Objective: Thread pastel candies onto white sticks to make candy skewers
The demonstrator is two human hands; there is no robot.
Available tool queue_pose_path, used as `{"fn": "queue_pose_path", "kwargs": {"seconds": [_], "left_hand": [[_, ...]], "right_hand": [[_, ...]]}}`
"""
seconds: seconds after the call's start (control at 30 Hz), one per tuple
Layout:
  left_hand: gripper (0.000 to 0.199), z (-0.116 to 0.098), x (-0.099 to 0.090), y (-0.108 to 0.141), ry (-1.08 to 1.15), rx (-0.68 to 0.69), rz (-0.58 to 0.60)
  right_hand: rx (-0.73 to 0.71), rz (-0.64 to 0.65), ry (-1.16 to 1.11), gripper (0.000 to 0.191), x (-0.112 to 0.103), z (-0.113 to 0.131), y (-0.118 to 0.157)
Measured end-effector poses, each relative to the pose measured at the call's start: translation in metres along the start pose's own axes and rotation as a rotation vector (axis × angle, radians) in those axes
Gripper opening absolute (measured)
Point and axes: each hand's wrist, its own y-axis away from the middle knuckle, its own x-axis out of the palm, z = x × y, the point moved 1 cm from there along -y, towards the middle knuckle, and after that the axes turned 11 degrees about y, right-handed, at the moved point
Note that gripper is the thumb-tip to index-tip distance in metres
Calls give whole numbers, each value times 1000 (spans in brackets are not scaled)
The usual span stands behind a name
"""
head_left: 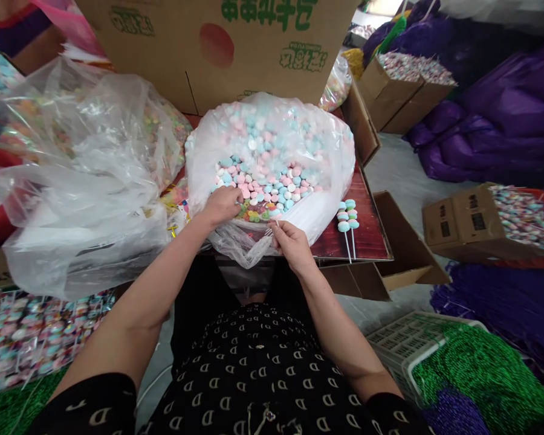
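Our left hand (222, 205) rests on pastel pink and blue candies (263, 193) in a clear plastic bag (330, 181); our right hand (292, 241) pinches a white stick (277, 222). Just beside the bag: candy-stacked sticks (348, 226) on a dark red board (367, 229). Behind: one cardboard carton (208, 48). To the right: open boxes of wrapped candy (526, 214).

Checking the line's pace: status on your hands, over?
Left hand in pastel candies, inside clear plastic bag. Right hand pinching white stick. Nothing blocking.

Black top (249, 362) with white D-shaped print
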Motion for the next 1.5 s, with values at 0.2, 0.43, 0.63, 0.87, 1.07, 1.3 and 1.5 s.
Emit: {"fn": "queue_pose_path", "kwargs": {"seconds": [0.2, 0.43, 0.63, 0.87, 1.07, 1.3, 1.5], "left_hand": [[17, -10, -1, 15, 824, -132, -238], [34, -49, 11, 45, 1438, -96, -130], [36, -61, 33, 57, 1444, -78, -230], [27, -70, 46, 70, 1173, 70, -401], [25, -69, 50, 68, 1360, -93, -363], [34, -67, 48, 64, 1513, -161, -278], [36, -70, 49, 69, 1479, -149, -249]], "right_hand": [[-119, -97, 111, 51, 0, 6, -19], [-184, -108, 76, 42, 11, 17, -30], [-93, -80, -192, 53, 13, 18, -22], [-62, -145, -222, 51, 15, 18, -21], [-94, -209, -198, 48, 13, 14, -18], [-88, -55, -197, 56, 11, 14, -11], [-79, -91, -189, 55, 14, 12, -13]]}}
